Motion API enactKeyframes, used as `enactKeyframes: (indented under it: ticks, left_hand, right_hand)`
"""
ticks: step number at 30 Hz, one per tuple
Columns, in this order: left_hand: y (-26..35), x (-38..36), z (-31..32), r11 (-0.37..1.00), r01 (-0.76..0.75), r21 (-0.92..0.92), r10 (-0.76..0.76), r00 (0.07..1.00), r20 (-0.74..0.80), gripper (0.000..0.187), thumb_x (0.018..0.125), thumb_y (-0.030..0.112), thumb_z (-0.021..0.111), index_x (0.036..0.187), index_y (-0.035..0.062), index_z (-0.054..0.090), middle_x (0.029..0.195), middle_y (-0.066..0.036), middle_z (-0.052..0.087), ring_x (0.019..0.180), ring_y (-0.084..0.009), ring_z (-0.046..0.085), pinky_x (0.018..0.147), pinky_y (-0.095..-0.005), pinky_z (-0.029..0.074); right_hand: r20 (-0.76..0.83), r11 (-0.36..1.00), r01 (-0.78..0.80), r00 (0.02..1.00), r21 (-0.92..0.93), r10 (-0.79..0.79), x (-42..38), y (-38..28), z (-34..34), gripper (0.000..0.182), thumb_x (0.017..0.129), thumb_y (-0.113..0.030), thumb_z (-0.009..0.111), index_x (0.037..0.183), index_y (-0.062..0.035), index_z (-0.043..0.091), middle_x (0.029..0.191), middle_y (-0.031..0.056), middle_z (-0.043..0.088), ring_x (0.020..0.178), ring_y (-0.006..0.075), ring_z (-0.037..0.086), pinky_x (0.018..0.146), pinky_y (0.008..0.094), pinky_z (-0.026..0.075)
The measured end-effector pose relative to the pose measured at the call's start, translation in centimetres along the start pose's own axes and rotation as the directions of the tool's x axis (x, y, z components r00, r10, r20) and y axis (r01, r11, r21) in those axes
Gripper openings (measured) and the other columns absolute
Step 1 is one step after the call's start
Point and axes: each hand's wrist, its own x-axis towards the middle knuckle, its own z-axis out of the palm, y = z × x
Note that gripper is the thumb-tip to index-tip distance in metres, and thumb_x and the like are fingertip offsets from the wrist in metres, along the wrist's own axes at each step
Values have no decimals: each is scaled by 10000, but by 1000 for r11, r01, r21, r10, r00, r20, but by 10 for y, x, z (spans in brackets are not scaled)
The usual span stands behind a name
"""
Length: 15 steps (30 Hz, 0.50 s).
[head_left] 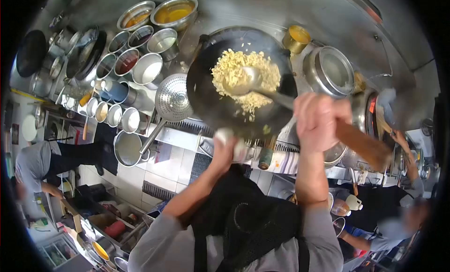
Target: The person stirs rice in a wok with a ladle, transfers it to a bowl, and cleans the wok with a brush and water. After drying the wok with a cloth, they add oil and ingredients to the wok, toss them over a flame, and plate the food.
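A black wok [206, 96] sits on the stove with yellow fried rice [234, 68] piled in it. My right hand [318, 119] is shut on the wooden handle [363, 145] of a metal ladle whose bowl [241, 82] rests in the rice. At the wok's near rim, my left hand [225, 148] grips the wok handle through a white cloth [240, 149].
Several metal bowls of sauces and seasonings [140, 61] stand left of the wok, with a perforated skimmer [172, 98] beside them. A lidded steel pot [330, 70] and a small yellow tin [296, 37] stand to the right. One person bends at the left [35, 164], another works at the right [398, 206].
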Motion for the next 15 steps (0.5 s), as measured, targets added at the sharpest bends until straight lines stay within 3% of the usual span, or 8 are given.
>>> enactKeyframes:
  ticks: [1, 3, 5, 7, 8, 9, 12, 15]
  left_hand:
    - [-6, 39, 4, 997, 61, 44, -57, 995, -86, 295, 892, 42, 510, 1182, 62, 454, 1019, -128, 577, 821, -240, 642, 596, -368, 582]
    - [21, 90, 21, 950, 238, -204, -225, 971, 82, 241, 902, 60, 518, 1134, 73, 452, 957, -122, 573, 780, -224, 636, 538, -352, 572]
    - [21, 88, 32, 976, 186, -114, -191, 981, -34, 247, 891, 32, 519, 1125, 56, 445, 963, -117, 561, 788, -218, 630, 548, -346, 573]
    - [27, 89, 34, 971, 224, -82, -229, 972, -57, 259, 886, 20, 521, 1131, 49, 440, 975, -115, 555, 796, -217, 629, 551, -339, 572]
    - [31, 92, 36, 968, 245, -60, -249, 966, -74, 272, 881, 8, 522, 1137, 41, 435, 986, -113, 550, 804, -217, 627, 554, -332, 572]
    - [-3, 111, 17, 995, 60, -77, -54, 996, 76, 290, 877, 1, 525, 1148, 30, 425, 1016, -122, 542, 818, -221, 626, 547, -328, 569]
    - [5, 111, 17, 984, 154, -93, -153, 988, 11, 317, 862, -17, 541, 1154, 15, 422, 997, -129, 552, 801, -234, 632, 525, -333, 565]
    - [-9, 115, 9, 959, 272, -76, -266, 961, 78, 325, 851, -42, 545, 1146, 0, 416, 979, -138, 566, 783, -243, 643, 518, -343, 565]
  right_hand:
    - [17, 997, -78, 997, -24, 79, 13, -2, 0, 242, 947, -13, 569, 755, -80, 437, 574, 39, 454, 476, 129, 438, 427, 282, 351]
    - [-126, 986, -168, 978, 2, 167, 30, 30, 10, 298, 976, -37, 508, 703, -91, 401, 521, -4, 370, 440, 102, 318, 440, 268, 328]
    - [-177, 970, -241, 957, -31, 232, 28, 84, 10, 280, 958, -37, 544, 711, -86, 422, 547, -5, 408, 472, 96, 366, 458, 265, 341]
    - [-90, 739, -314, 941, -597, 326, -43, 150, -34, 261, 941, -29, 573, 724, -81, 438, 573, 0, 452, 496, 101, 414, 479, 272, 373]
    - [25, 735, -188, 963, -652, 269, -48, 124, -27, 270, 945, -37, 580, 725, -79, 429, 581, 5, 463, 503, 108, 429, 480, 280, 380]
    - [150, 729, -48, 967, -683, 205, -46, 103, -20, 280, 949, -46, 586, 726, -77, 421, 588, 10, 475, 509, 116, 443, 481, 287, 388]
    - [73, 849, -165, 970, -502, 231, -49, 125, -34, 229, 956, -57, 589, 764, -63, 465, 607, 22, 500, 525, 133, 462, 503, 295, 412]
    - [-148, 825, -466, 885, -321, 442, -21, 112, -42, 185, 965, -82, 571, 799, -50, 495, 675, 56, 550, 615, 166, 521, 572, 317, 445]
